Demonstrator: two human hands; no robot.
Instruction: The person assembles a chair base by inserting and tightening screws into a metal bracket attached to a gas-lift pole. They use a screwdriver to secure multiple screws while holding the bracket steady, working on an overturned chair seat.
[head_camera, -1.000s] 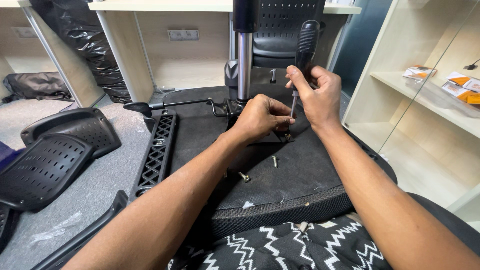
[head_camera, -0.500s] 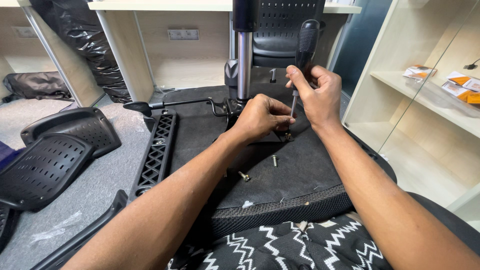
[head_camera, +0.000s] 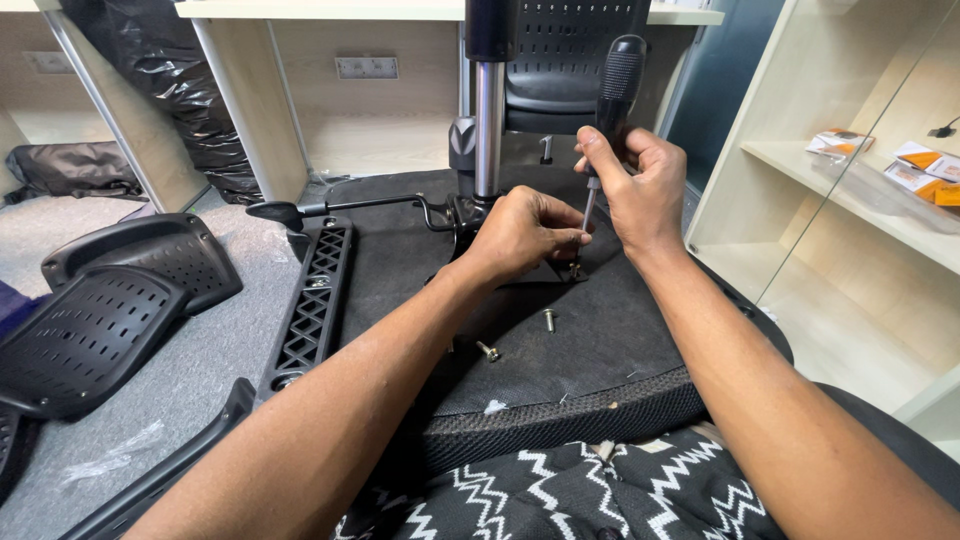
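Two loose screws (head_camera: 518, 335) lie on black fabric (head_camera: 600, 350) beside grey carpet (head_camera: 200, 370).

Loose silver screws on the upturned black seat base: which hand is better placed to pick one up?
Left, probably. The left hand only pinches near the screwdriver tip, and the loose silver screws lie just below it. The right hand is wrapped around the black-handled screwdriver.

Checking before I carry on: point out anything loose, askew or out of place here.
Two loose bolts lie on the upturned seat, near the left hand. The right hand holds the screwdriver tilted, not straight up. Chair parts lie scattered on the floor. Nothing looks damaged.
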